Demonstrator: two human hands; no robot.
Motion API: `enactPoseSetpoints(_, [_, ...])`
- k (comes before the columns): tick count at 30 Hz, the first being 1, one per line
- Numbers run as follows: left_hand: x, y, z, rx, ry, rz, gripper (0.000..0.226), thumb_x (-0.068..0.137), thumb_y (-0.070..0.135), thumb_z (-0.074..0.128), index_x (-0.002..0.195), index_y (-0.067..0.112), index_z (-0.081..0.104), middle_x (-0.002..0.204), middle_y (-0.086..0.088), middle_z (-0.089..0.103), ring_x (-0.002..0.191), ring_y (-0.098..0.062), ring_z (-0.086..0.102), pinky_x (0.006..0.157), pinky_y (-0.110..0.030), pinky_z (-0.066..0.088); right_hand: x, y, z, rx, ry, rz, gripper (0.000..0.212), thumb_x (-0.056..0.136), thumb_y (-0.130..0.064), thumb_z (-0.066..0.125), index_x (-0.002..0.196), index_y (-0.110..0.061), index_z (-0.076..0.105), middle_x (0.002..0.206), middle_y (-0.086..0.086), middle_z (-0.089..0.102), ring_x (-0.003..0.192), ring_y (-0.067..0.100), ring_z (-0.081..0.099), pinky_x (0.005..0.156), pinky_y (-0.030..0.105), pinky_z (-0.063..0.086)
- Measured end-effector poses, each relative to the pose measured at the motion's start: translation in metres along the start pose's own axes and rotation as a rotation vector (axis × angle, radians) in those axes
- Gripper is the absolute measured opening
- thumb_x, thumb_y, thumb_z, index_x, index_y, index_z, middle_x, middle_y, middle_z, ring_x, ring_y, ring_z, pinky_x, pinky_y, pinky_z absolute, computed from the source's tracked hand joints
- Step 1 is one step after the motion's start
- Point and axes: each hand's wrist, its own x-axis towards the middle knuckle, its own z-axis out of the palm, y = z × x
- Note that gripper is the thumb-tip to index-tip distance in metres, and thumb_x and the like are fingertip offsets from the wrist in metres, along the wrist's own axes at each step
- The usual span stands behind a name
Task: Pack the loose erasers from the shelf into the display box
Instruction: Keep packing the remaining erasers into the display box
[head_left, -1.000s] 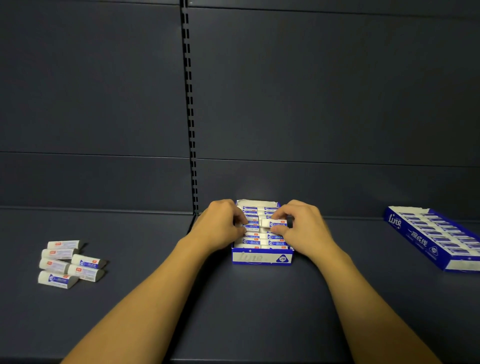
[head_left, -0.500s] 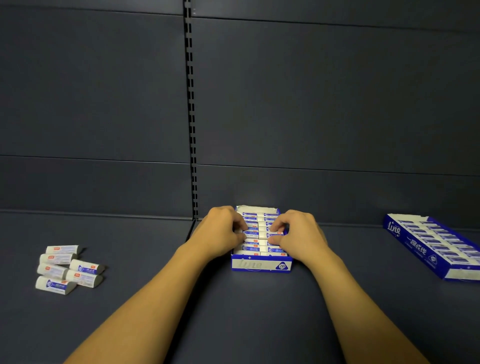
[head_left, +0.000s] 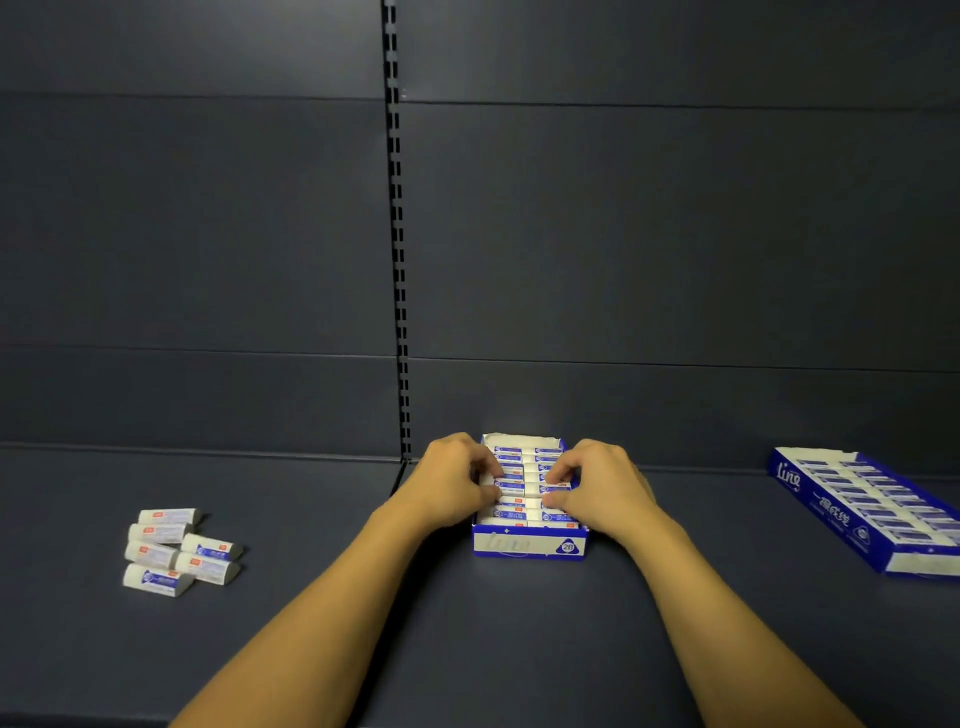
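My display box (head_left: 529, 546) sits on the dark shelf (head_left: 519, 623) straight ahead of me, its blue front panel toward me. It holds two columns of packed erasers (head_left: 524, 457) lying crosswise, and the rows I can see look filled from front to back. My left hand (head_left: 451, 483) is curled over the box's left side, fingertips pressing down on the erasers in the left column. My right hand (head_left: 597, 486) is curled over the right side, and its fingers pinch one eraser (head_left: 558, 486) in the right column. Well to my left, six loose erasers (head_left: 179, 551) lie in a small cluster on the shelf. Far to my right a second box (head_left: 831, 512) stands angled, filled with a row of erasers.
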Motion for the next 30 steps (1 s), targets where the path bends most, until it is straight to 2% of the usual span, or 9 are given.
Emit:
enactPoseSetpoints(3, [-0.005, 0.003, -0.013, 0.004, 0.032, -0.009, 0.026, 0.090, 0.029, 0.075, 0.115, 0.023, 0.072, 0.113, 0.008, 0.056, 0.098, -0.006, 0.058, 0.071, -0.010, 0.042, -0.001, -0.002, -0.014, 0.036, 0.023, -0.023, 0.027, 0.080, -0.034, 0.083, 0.103, -0.028, 0.069, 0.111, -0.010, 0.062, 0.094, 0.008, 0.063, 0.070, 0.025, 0.055])
enactPoseSetpoints(7, [-0.016, -0.003, -0.035, 0.133, 0.073, -0.056, 0.024, 0.092, 0.021, 0.068, 0.116, 0.020, 0.073, 0.110, 0.001, 0.062, 0.097, -0.012, 0.060, 0.081, -0.018, 0.042, -0.002, -0.009, -0.033, 0.034, 0.048, -0.032, 0.016, 0.086, -0.029, 0.075, 0.101, -0.027, 0.069, 0.107, -0.009, 0.067, 0.093, 0.010, 0.065, 0.076, 0.034, 0.059])
enactPoseSetpoints(10, [-0.026, -0.007, -0.052, 0.219, 0.049, -0.126, 0.027, 0.092, 0.015, 0.065, 0.117, 0.016, 0.073, 0.114, -0.003, 0.069, 0.092, -0.011, 0.059, 0.083, -0.022, 0.049, -0.006, -0.025, -0.035, -0.090, -0.036, -0.079, 0.020, 0.086, -0.024, 0.069, 0.106, -0.027, 0.068, 0.111, -0.005, 0.068, 0.095, 0.015, 0.065, 0.073, 0.031, 0.056])
enactPoseSetpoints(14, [-0.039, 0.001, -0.076, 0.304, 0.051, -0.191, 0.026, 0.092, 0.013, 0.062, 0.115, 0.016, 0.073, 0.116, -0.003, 0.069, 0.101, -0.021, 0.066, 0.090, -0.037, 0.057, -0.010, -0.060, -0.034, -0.262, -0.151, -0.215, 0.024, 0.086, -0.024, 0.067, 0.109, -0.023, 0.065, 0.112, 0.000, 0.067, 0.095, 0.019, 0.066, 0.078, 0.035, 0.057])
enactPoseSetpoints(17, [-0.055, 0.009, -0.095, 0.423, 0.024, -0.217, 0.022, 0.093, 0.014, 0.058, 0.108, 0.015, 0.073, 0.114, -0.007, 0.066, 0.097, -0.028, 0.065, 0.086, -0.044, 0.059, -0.013, -0.085, -0.033, -0.311, -0.173, -0.285, 0.022, 0.087, -0.021, 0.064, 0.109, -0.019, 0.065, 0.108, 0.004, 0.068, 0.090, 0.022, 0.064, 0.069, 0.031, 0.052])
enactPoseSetpoints(21, [-0.085, 0.007, -0.115, 0.558, -0.020, -0.296, 0.023, 0.091, 0.013, 0.055, 0.107, 0.010, 0.072, 0.114, -0.010, 0.063, 0.096, -0.034, 0.064, 0.084, -0.046, 0.059, -0.024, -0.110, -0.029, -0.371, -0.216, -0.318, 0.024, 0.087, -0.018, 0.062, 0.111, -0.017, 0.065, 0.109, 0.006, 0.066, 0.089, 0.025, 0.063, 0.072, 0.034, 0.053])
enactPoseSetpoints(25, [-0.117, -0.005, -0.133, 0.582, -0.001, -0.363, 0.026, 0.092, 0.015, 0.057, 0.113, 0.012, 0.073, 0.117, -0.010, 0.065, 0.098, -0.034, 0.065, 0.086, -0.045, 0.059, -0.035, -0.128, -0.021, -0.409, -0.236, -0.324, 0.028, 0.083, -0.012, 0.058, 0.109, -0.016, 0.066, 0.110, 0.006, 0.064, 0.092, 0.028, 0.064, 0.073, 0.034, 0.052])
enactPoseSetpoints(28, [-0.140, -0.017, -0.149, 0.590, 0.013, -0.410, 0.019, 0.089, 0.011, 0.057, 0.099, 0.007, 0.074, 0.106, -0.011, 0.068, 0.089, -0.033, 0.066, 0.078, -0.043, 0.060, -0.043, -0.145, -0.015, -0.424, -0.249, -0.326, 0.028, 0.084, -0.013, 0.054, 0.110, -0.016, 0.064, 0.111, 0.006, 0.061, 0.087, 0.027, 0.058, 0.071, 0.033, 0.047])
enactPoseSetpoints(30, [-0.153, -0.024, -0.162, 0.595, 0.026, -0.434, 0.018, 0.089, 0.010, 0.058, 0.097, 0.007, 0.074, 0.103, -0.010, 0.068, 0.087, -0.034, 0.066, 0.075, -0.041, 0.060, -0.049, -0.158, -0.012, -0.433, -0.249, -0.326, 0.027, 0.085, -0.014, 0.054, 0.109, -0.016, 0.064, 0.111, 0.006, 0.060, 0.086, 0.027, 0.056, 0.072, 0.033, 0.045])
